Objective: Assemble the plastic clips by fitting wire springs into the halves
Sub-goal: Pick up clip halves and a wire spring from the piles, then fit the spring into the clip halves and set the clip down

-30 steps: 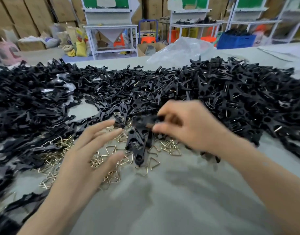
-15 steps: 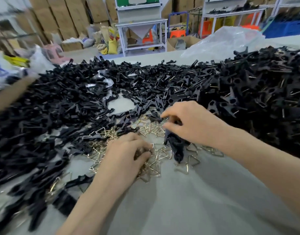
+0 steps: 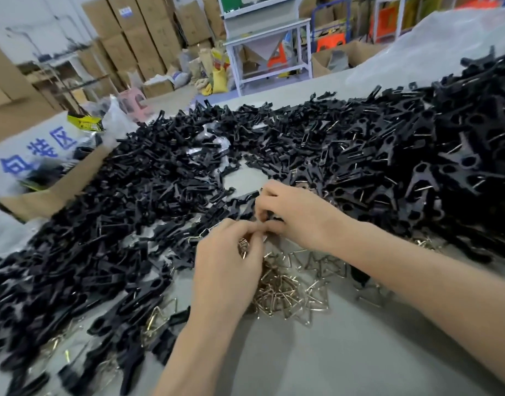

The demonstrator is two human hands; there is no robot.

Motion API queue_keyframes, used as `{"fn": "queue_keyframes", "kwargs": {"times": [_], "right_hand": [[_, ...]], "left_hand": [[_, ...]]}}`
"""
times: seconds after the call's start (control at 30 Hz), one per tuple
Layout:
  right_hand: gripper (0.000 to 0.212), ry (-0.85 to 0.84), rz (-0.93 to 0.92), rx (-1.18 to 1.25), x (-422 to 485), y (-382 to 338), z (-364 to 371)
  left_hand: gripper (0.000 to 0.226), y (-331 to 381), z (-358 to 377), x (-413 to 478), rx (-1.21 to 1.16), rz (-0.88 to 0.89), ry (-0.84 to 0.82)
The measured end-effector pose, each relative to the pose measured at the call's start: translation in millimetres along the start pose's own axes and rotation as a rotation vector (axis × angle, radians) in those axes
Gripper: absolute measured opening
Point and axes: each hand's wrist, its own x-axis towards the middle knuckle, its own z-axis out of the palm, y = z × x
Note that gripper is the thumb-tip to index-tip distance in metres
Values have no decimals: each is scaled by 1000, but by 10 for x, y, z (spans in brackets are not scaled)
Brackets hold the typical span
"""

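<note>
Right at the near middle of the grey desk [image 3: 331,355], both hands are working close together, with their fingertips just about touching. The left hand [image 3: 228,270] is curling its fingers and pinching a little bunch of wire springs [image 3: 243,247]. I can't tell how many, it's too blurry in there. The right hand [image 3: 300,218] is clenching around a black clip half [image 3: 272,216]. Only a sliver of it is peeking out between the fingers, so I can't say how it's sitting against the springs.

A heap of loose springs [image 3: 288,284] is lying on the desk right under and beside the left hand, brassy and triangle-shaped. A big spread of black clip halves [image 3: 137,201] is covering the left side and running round behind the hands. The pile on the right [image 3: 417,167] is stacking up higher, with bits of wire showing in a lot of those pieces.

Off at the left edge, a cardboard box [image 3: 63,192] is sitting next to a white sack with blue lettering [image 3: 31,150]. A clear plastic bag [image 3: 445,38] is lying at the back right of the desk.
</note>
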Motion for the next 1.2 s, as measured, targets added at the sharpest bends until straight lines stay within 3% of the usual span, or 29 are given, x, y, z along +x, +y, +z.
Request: {"fn": "queue_keyframes", "kwargs": {"times": [0.07, 0.23, 0.33, 0.4, 0.47, 0.57, 0.63, 0.7, 0.8, 0.87, 0.93, 1.07, 1.2], "right_hand": [[13, -29, -14, 57, -18, 24, -52], [34, -178, -32, -57, -32, -22, -89], [33, -119, -45, -74, -68, -165, -209], [26, 61, -37, 151, -134, -292, -480], [20, 185, -98, 553, -273, -413, -784], [14, 213, -83, 853, -504, -488, -892], [12, 265, 66, 903, -668, -426, -710], [6, 340, 286, 1013, -860, -317, -506], [23, 319, 551, 1117, -1072, -149, -318], [26, 298, 551, 1128, -1101, -96, -283], [24, 361, 502, 1098, -1074, -96, -291], [22, 471, 492, 873, -1074, -114, -256], [21, 535, 538, 905, -1070, -85, -278]], "left_hand": [[17, -10, 13, 6, 18, -38, 31], [17, 25, -18, 28, -18, -47, 87], [20, 38, -87, 36, -113, -40, 196], [21, 58, -93, 46, -240, -68, 185], [19, 154, -78, 31, -508, -119, 63], [19, 307, -33, -27, -785, -113, -167], [12, 323, 11, -78, -597, -4, -211], [14, 265, 46, -86, -180, 156, -139], [39, 170, 42, -49, 107, 83, -234], [54, 108, 37, -66, 188, 0, -361], [53, 75, 39, -85, 270, -4, -403], [35, 82, 9, -55, 203, -15, -317], [48, 36, -29, -15, 126, -89, -194]]}}
